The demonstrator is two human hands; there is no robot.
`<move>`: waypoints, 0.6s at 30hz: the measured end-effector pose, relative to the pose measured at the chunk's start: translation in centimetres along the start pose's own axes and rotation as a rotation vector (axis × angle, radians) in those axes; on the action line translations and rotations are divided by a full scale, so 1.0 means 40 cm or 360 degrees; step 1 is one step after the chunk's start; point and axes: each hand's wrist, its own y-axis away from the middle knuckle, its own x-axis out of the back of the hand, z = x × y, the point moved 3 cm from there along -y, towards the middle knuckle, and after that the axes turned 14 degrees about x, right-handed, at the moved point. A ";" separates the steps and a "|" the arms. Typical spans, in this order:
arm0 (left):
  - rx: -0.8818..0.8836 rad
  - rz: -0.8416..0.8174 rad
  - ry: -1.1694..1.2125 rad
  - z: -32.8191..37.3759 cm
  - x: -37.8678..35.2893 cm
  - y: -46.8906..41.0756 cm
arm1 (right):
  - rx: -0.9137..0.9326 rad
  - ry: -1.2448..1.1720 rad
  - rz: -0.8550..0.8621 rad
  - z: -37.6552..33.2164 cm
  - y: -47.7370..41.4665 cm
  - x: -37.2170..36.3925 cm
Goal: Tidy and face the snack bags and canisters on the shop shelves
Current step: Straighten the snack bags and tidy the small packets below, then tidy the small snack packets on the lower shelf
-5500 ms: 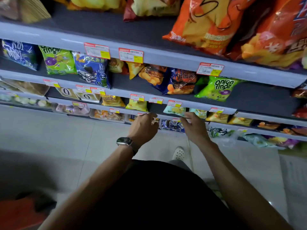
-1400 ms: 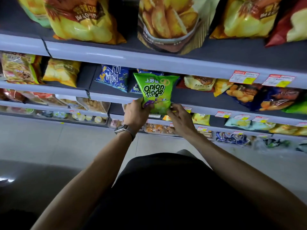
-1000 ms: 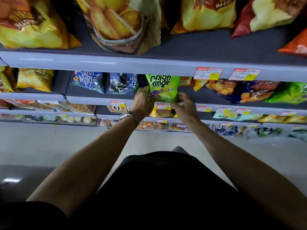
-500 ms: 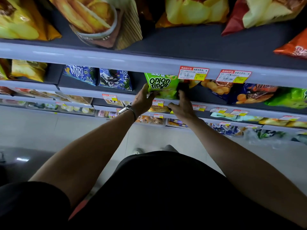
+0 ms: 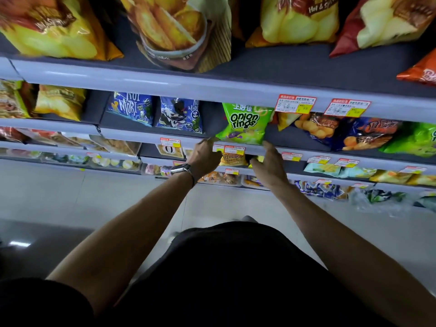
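Green bag (image 5: 245, 123) reads "onion rings". It stands upright, facing forward, on the second shelf (image 5: 151, 134). At its 9 o'clock, a blue bag (image 5: 132, 108) reads "Koi Mori". The price tag (image 5: 296, 103) at 1 o'clock has illegible print. Left hand (image 5: 205, 154) and right hand (image 5: 269, 164) are just below the bag's lower corners, fingers loose, gripping nothing.
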 end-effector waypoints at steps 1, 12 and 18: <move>-0.0003 -0.0025 -0.0023 -0.015 0.012 0.018 | -0.0010 0.0009 -0.0033 -0.019 0.018 -0.018; -0.0019 0.0042 0.0036 -0.370 0.245 0.279 | 0.0346 0.0519 -0.0741 -0.375 0.204 -0.326; 0.0310 0.0053 0.0047 -0.584 0.333 0.398 | 0.0603 0.0760 -0.0830 -0.557 0.275 -0.479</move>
